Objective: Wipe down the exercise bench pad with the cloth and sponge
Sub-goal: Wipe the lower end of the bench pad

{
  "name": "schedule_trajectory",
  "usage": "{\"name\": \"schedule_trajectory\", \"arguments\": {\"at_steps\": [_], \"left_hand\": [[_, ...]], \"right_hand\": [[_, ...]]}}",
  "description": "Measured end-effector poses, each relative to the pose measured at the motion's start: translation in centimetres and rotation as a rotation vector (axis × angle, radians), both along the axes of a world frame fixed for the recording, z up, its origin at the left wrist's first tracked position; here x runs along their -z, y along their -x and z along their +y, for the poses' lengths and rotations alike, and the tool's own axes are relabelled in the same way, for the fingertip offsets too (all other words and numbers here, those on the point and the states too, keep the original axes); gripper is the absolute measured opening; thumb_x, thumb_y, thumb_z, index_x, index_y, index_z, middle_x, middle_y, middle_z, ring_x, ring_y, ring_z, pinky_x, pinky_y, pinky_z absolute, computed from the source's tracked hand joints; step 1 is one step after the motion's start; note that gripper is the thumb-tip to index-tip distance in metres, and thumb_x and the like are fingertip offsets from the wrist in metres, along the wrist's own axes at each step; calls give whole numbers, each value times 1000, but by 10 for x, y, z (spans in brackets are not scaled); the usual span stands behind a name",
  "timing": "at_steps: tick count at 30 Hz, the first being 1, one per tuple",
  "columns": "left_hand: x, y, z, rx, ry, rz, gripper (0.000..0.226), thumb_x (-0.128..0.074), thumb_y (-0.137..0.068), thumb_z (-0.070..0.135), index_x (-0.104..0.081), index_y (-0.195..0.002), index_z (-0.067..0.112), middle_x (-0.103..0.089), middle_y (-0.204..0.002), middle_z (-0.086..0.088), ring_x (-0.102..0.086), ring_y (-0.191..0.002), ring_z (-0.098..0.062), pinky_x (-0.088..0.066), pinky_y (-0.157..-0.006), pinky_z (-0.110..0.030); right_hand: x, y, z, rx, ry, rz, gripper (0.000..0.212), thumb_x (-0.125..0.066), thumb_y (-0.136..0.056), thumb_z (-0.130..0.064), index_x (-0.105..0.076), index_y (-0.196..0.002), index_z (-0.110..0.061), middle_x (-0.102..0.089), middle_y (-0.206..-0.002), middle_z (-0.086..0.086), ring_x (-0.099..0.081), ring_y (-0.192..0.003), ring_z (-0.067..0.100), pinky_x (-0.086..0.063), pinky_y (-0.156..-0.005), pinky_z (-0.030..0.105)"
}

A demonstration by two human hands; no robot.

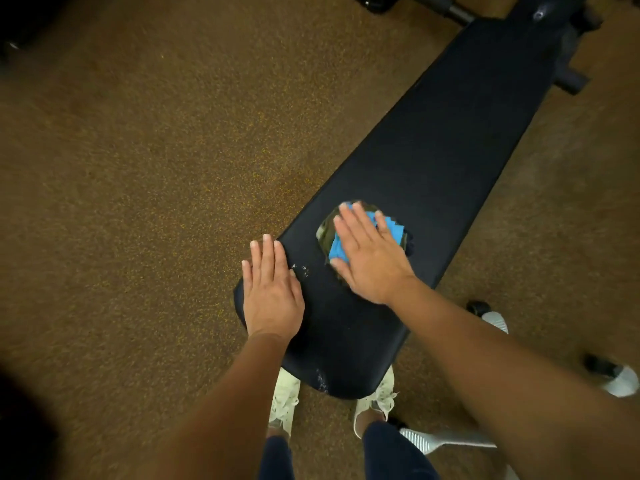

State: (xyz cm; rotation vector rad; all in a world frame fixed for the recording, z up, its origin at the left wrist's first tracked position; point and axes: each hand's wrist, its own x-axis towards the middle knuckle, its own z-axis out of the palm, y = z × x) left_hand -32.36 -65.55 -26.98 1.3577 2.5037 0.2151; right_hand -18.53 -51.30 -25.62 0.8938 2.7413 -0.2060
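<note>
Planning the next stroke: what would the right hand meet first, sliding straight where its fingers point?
The right hand would cross bare bench pad, then probably its left edge; no obstacle shows.

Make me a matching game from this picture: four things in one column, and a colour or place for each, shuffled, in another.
Things:
1. left hand
2. right hand
3. cloth
4. bench pad

Descriptions:
A. black
B. flat on the bench pad's near edge, holding nothing
C. blue
D. pressing down on the cloth

Pairs: 1-B, 2-D, 3-C, 4-A
</note>
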Motion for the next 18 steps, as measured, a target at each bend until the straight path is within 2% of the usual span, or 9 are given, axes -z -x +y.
{"name": "schedule_trajectory", "arguments": {"at_steps": [2, 4, 7, 9, 10, 13, 15, 18], "left_hand": [[0, -3, 2, -36, 8, -6, 60, -15, -97, 33, -18, -151, 6, -7, -160, -8, 4, -147, -23, 2, -119, -41], [0, -5, 5, -75, 14, -3, 60, -15, -98, 34, -18, -150, 6, -9, -160, -9, 3, -147, -24, 1, -119, -42], [-1, -10, 10, -118, 24, -2, 60, -17, -98, 34, -18, -151, 6, -10, -160, -9, 1, -148, -25, -1, -119, -44], [-2, -12, 10, -126, 39, 8, 59, -17, -99, 35, -16, -151, 7, -9, -160, -9, 1, -148, -26, -1, -119, -45], [-2, -12, 10, -124, 47, 15, 60, -16, -99, 36, -15, -151, 7, -8, -160, -9, 2, -148, -26, -1, -119, -45], [-2, -14, 9, -119, 77, 26, 60, -12, -99, 37, -9, -152, 9, -2, -161, -8, 8, -147, -24, 4, -119, -42], [-1, -14, 9, -120, 75, 31, 60, -11, -99, 38, -8, -152, 10, -1, -161, -7, 9, -147, -23, 5, -119, -41], [-1, -14, 9, -115, 65, 43, 60, -12, -100, 37, -11, -152, 9, -3, -161, -8, 9, -147, -22, 3, -119, -42]], "right_hand": [[-1, 25, 5, 200, 19, -2, 70, -21, -97, -48, -10, -151, -4, -2, -160, 14, 4, -147, 31, 0, -117, 51], [0, 38, -9, 207, 14, 13, 70, -22, -98, -46, -7, -151, -3, 0, -160, 15, 7, -147, 32, 1, -118, 52], [1, 9, -25, -102, 19, 41, 66, -26, -97, -46, -24, -150, -6, -14, -159, 14, -6, -147, 31, -9, -118, 51], [4, -10, -13, -244, 5, 44, 68, -24, -96, -49, -27, -149, -8, -16, -159, 10, -9, -147, 28, -10, -118, 51], [4, -9, -5, -215, -3, 38, 69, -24, -95, -51, -26, -150, -9, -16, -159, 10, -9, -147, 29, -8, -117, 53], [4, 23, 3, 88, -27, 35, 70, -28, -96, -50, -19, -150, -6, -11, -160, 13, -2, -147, 34, -1, -117, 55], [4, 35, -9, 146, -24, 42, 70, -27, -96, -47, -15, -151, -5, -9, -160, 15, 0, -147, 35, -2, -118, 53], [2, 2, -19, -138, 12, 54, 67, -27, -96, -46, -24, -150, -6, -14, -159, 13, -7, -147, 32, -9, -118, 51]]}}
